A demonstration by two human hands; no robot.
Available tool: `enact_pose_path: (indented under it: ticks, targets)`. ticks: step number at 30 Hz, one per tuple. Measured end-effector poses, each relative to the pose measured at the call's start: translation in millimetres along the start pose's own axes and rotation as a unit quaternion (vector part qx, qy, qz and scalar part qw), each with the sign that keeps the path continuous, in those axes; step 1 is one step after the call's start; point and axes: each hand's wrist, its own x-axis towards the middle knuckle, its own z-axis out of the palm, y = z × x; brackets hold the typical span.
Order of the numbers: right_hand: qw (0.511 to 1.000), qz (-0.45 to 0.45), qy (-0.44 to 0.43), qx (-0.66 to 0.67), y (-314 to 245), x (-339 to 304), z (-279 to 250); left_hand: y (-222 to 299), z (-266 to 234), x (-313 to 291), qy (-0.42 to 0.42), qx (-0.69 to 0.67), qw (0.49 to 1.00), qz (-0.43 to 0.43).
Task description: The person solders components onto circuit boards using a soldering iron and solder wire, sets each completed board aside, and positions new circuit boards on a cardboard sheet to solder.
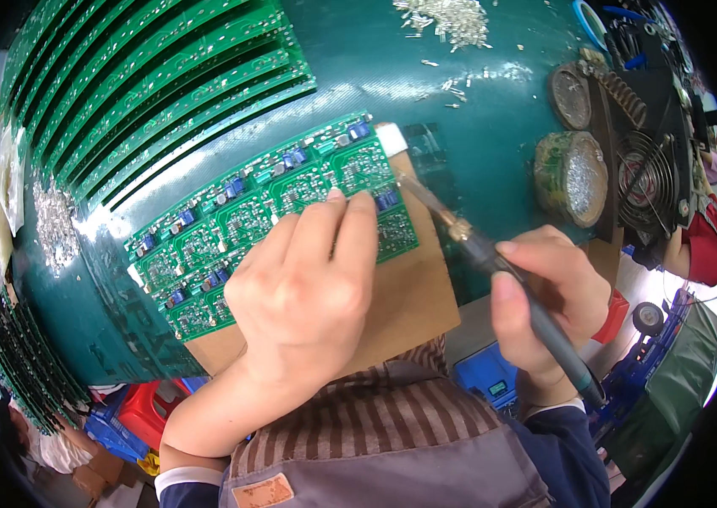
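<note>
A green circuit board with blue and silver parts lies on a piece of brown cardboard in front of me. Over its right half is my left hand, fingers bent and close together, tips pressed down on the board. Whatever is under those fingertips is too small or hidden to name. My right hand grips a soldering iron by its dark handle, thumb and index finger near the front. The iron's tip points up and left, beside the board's right edge near a blue part.
Many green boards stand in rows at the far left. Small metal parts lie heaped at the back, with another heap at left. A round tin, a coiled iron holder and a fan stand right.
</note>
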Motion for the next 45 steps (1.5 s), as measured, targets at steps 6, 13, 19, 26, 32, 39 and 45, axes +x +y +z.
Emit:
enact_pose_path:
  ticks: [6,13,19,26,32,39,45]
  targets:
    - [0.981,0.093,0.155,-0.071,10.4,-59.6,-40.3,3.7,-3.2,-2.0,0.015,-0.004,1.0,0.005]
    - [0.948,0.013,0.205,-0.242,34.7,-76.0,-49.3,4.2,-5.9,-15.7,-0.019,-0.056,0.998,-0.032]
    - [0.977,-0.091,0.069,-0.181,11.9,-16.7,17.1,-2.3,-9.6,-28.1,-0.013,-0.138,0.99,-0.033]
    - [0.952,-0.249,-0.163,-0.072,28.8,56.8,99.4,-28.3,-66.3,-68.0,-0.013,-0.143,0.976,-0.165]
    - [0.919,-0.15,-0.345,-0.121,-15.5,56.3,73.1,-56.6,-117.3,-128.9,-0.068,-0.065,0.985,-0.143]
    - [0.941,-0.147,-0.298,-0.068,-21.2,49.7,67.2,-63.8,-108.9,-161.0,0.008,-0.129,0.963,-0.236]
    - [0.953,-0.169,-0.25,-0.027,-38.9,35.4,61.3,-64.9,-97.3,-139.4,0.136,-0.268,0.905,-0.302]
